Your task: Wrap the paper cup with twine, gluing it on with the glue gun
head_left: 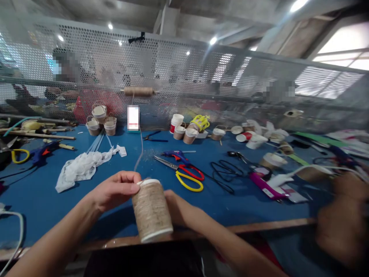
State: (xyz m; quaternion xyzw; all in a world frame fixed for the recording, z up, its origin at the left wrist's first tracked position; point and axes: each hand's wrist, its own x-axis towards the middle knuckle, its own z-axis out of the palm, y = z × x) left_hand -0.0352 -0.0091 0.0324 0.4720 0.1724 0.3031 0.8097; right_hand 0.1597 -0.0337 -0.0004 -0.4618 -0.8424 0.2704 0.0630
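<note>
A paper cup wrapped in brown twine (152,211), with white rims at both ends, is tilted at the table's front edge. My left hand (122,187) pinches the cup's upper left rim between thumb and fingers. Behind the cup's right side is my right hand (173,204); its fingers are mostly hidden by the cup. A thin strand of twine (140,152) runs from near my left fingers up toward a twine roll (138,91) on the mesh panel. Beyond the cup lie scissors (188,181) with red and yellow handles and a blue glue gun (178,157).
Small twine-wrapped buckets (110,125) stand at the back left, near crumpled white cloth (83,167). A lit phone (133,118) leans by the mesh. On the right are a magenta tool (265,186), black cords and another person's blurred arm (341,219).
</note>
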